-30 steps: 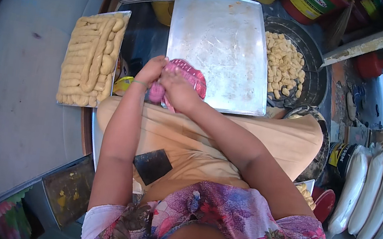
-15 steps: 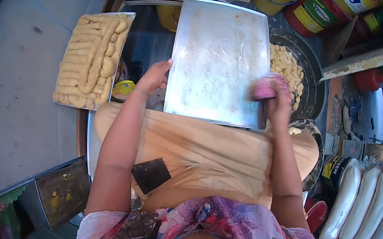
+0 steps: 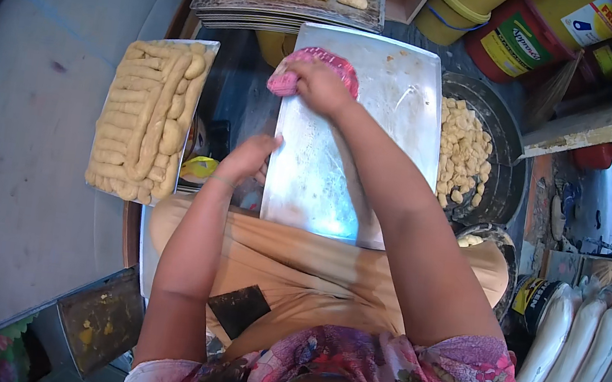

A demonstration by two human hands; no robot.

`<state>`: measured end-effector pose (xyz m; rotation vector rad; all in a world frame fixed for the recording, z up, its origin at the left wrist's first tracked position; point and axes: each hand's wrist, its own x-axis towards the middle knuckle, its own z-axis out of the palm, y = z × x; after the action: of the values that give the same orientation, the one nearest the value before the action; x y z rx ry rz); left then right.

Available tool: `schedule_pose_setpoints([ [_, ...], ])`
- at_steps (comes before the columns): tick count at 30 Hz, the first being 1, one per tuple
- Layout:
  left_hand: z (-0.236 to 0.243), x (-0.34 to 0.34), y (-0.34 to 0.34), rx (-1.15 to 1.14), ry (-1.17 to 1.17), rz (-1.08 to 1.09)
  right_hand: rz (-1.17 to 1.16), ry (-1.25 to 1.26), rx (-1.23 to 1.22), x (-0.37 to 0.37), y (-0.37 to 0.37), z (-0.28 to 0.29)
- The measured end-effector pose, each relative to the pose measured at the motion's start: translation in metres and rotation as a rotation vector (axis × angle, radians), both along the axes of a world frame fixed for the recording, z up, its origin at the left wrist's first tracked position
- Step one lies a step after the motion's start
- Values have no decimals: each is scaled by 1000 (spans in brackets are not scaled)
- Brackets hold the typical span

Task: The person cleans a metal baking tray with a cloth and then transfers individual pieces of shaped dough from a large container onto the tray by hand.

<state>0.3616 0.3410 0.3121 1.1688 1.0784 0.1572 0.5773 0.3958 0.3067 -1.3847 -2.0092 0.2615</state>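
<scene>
A flat silver baking tray point(image 3: 396, 149) lies in front of me, its near edge over my lap. My left hand point(image 3: 250, 159) is closed on the tray's left edge, thumb on top and fingers mostly hidden beneath. Over the tray's far left corner, my right hand point(image 3: 324, 91) presses a bunched pink patterned cloth point(image 3: 283, 83). Part of the cloth hangs past the left rim. My right forearm crosses above the tray and hides some of its surface.
On the left stands a tray of dough ropes point(image 3: 138, 119). Shaped dough pieces sit on stacked trays point(image 3: 291, 7) at the back. A round black pan point(image 3: 514, 133) holds dough lumps at right, near buckets point(image 3: 516, 37). A dark square plate point(image 3: 238, 310) rests on my lap.
My right hand has swept the cloth from the tray's right edge to its far left corner. My left hand stays at the left edge. The whole view has shifted slightly.
</scene>
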Motion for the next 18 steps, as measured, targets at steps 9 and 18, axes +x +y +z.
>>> schedule_pose_setpoints([
  [9,10,-2,10,35,130,-130,-239,-57,10,61,56,-2],
  [18,12,-1,2,120,201,-84,-353,-90,4,132,38,-1],
])
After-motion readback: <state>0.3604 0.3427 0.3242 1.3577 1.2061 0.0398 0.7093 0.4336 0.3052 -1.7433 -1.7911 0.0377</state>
